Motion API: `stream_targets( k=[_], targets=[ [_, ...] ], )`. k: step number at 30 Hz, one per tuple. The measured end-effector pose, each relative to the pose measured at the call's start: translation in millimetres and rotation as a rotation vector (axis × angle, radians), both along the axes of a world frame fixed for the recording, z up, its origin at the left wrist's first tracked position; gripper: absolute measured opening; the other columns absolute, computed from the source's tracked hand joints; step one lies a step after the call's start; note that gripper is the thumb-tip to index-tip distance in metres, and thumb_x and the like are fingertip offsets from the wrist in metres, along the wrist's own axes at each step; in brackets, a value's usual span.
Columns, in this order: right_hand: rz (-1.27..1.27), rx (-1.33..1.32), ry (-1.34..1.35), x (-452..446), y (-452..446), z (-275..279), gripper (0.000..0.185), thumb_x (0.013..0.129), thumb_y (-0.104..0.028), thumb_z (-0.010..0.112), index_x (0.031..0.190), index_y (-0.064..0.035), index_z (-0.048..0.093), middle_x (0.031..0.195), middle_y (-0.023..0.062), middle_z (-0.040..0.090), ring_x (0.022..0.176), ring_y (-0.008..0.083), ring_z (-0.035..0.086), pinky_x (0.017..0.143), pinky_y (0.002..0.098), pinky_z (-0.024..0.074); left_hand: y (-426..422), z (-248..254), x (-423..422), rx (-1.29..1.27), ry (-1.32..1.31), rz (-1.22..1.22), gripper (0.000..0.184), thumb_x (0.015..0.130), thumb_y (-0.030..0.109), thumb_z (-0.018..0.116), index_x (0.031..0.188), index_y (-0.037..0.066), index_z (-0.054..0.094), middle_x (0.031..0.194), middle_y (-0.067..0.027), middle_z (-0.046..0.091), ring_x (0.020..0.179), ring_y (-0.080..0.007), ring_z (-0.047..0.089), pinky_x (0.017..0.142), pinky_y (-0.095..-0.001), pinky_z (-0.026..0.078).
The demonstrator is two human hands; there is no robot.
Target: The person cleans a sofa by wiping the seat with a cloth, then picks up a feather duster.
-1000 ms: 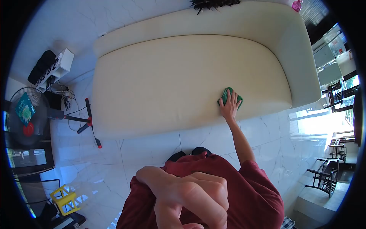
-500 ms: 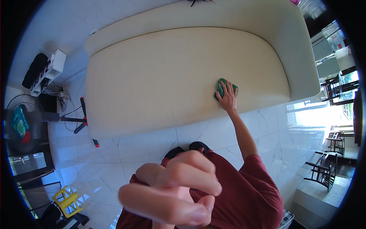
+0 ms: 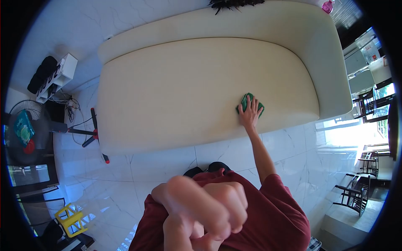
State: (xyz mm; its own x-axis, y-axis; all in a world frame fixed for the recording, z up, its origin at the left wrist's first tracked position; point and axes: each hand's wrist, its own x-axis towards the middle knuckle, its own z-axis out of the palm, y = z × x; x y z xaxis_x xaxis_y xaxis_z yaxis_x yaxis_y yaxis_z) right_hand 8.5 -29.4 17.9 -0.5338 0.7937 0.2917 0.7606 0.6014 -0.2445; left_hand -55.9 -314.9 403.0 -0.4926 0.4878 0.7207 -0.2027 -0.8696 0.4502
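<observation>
My right hand (image 3: 250, 116) presses a folded green cloth (image 3: 244, 100) against the cream sofa's seat (image 3: 180, 96), right of its middle and near the front edge. The cloth shows past my fingertips and on both sides of the hand. Close to the camera, in front of my maroon shirt, is my left hand (image 3: 205, 211), large and blurred. Its fingers are curled towards the thumb, and I cannot make out whether anything is between them.
The sofa's backrest (image 3: 180, 31) curves round to an armrest on the right. A fan (image 3: 27, 129) with red-tipped legs stands left of the sofa. A yellow stool (image 3: 71, 220) is at lower left, dark chairs (image 3: 355, 192) at right. Black feathers (image 3: 234, 4) hang behind the backrest.
My right hand and the cloth have shifted slightly on the seat. My left hand's fingers have curled differently, with the hand turned and moved a little right. The view has tilted up slightly.
</observation>
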Motion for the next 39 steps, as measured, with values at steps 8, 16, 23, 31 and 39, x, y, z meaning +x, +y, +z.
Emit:
stream_targets(
  k=[8, 16, 23, 31, 39],
  targets=[
    [0.271, -0.082, 0.011, 0, -29, 11, 0.063, 0.089, -0.044, 0.054, 0.145, -0.0182, 0.039, 0.152, 0.0128, 0.032, 0.141, 0.0324, 0.026, 0.113, 0.0597, 0.0127, -14, -2, -17, -0.009, -0.017, -0.042, 0.051, 0.076, -0.019, 0.045, 0.087, 0.026, 0.067, 0.11, -0.0046, 0.04, 0.078, -0.0153, 0.049, 0.063, -0.0244, 0.04],
    [0.119, -0.027, -0.024, -20, -61, 4, 0.062, 0.089, -0.043, 0.053, 0.145, -0.0188, 0.039, 0.152, 0.0111, 0.031, 0.142, 0.0317, 0.026, 0.114, 0.0586, 0.0119, -45, 0, -48, 0.093, -0.02, -0.113, 0.012, 0.088, 0.011, 0.067, 0.092, 0.021, 0.065, 0.104, -0.0071, 0.043, 0.076, -0.0144, 0.049, 0.062, -0.0224, 0.04],
    [0.015, -0.056, -0.049, -24, -39, 5, 0.062, 0.09, -0.046, 0.05, 0.145, -0.0201, 0.037, 0.153, 0.0106, 0.03, 0.142, 0.0318, 0.024, 0.113, 0.0591, 0.012, -39, 0, -50, 0.301, -0.05, -0.169, 0.007, 0.089, 0.014, 0.065, 0.09, 0.017, 0.058, 0.096, -0.0119, 0.045, 0.069, -0.0107, 0.043, 0.057, -0.0177, 0.043],
    [-0.049, -0.052, -0.048, -34, -18, 4, 0.062, 0.09, -0.046, 0.052, 0.144, -0.0189, 0.039, 0.151, 0.0118, 0.032, 0.141, 0.0327, 0.026, 0.113, 0.06, 0.0132, -15, 11, -60, 0.219, -0.04, -0.224, 0.026, 0.088, -0.006, 0.049, 0.087, 0.018, 0.059, 0.095, -0.0143, 0.048, 0.065, -0.0105, 0.042, 0.054, -0.0185, 0.041],
    [0.016, -0.07, 0.012, -35, 27, 7, 0.062, 0.089, -0.045, 0.054, 0.142, -0.0168, 0.041, 0.15, 0.0135, 0.033, 0.139, 0.0337, 0.029, 0.112, 0.0598, 0.0147, 65, 8, -61, 0.185, 0.169, 0.054, 0.024, 0.085, -0.004, 0.05, 0.084, 0.017, 0.06, 0.097, -0.0113, 0.051, 0.073, -0.0163, 0.051, 0.055, -0.0203, 0.041]
  ],
)
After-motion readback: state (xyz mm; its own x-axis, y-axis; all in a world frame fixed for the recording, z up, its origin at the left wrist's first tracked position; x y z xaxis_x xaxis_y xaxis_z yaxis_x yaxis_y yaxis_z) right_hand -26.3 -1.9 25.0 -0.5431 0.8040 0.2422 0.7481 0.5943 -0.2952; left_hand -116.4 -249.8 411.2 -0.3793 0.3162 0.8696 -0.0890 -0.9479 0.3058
